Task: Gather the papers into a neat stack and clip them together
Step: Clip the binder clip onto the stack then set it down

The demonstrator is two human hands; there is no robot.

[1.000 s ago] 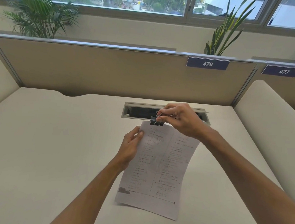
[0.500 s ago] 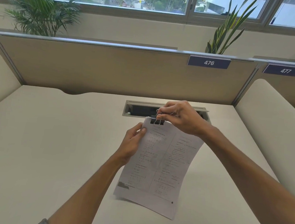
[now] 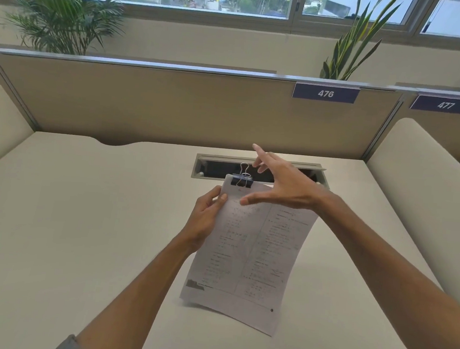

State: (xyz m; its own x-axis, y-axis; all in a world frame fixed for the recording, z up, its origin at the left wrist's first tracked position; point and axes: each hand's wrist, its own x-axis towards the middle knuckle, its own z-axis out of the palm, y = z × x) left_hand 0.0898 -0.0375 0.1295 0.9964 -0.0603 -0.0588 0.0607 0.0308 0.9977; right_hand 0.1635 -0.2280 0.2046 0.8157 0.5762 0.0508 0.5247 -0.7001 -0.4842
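Note:
A stack of printed papers (image 3: 253, 248) is held tilted above the desk, its lower edge near the desk surface. My left hand (image 3: 205, 219) grips the stack's upper left edge, thumb on the front. A black binder clip (image 3: 241, 180) with silver wire handles sits clamped on the top edge, left of centre. My right hand (image 3: 280, 184) hovers just right of the clip with fingers spread, holding nothing and apart from the clip.
The beige desk (image 3: 79, 230) has a rectangular cable slot (image 3: 256, 172) behind the papers. A divider panel (image 3: 173, 105) with number plates 476 and 477 closes the back; padded side panels stand left and right. Plants sit beyond the divider.
My right hand has let go of the binder clip and opened, moving slightly right. The clip stays clamped on the papers. My left hand keeps its grip.

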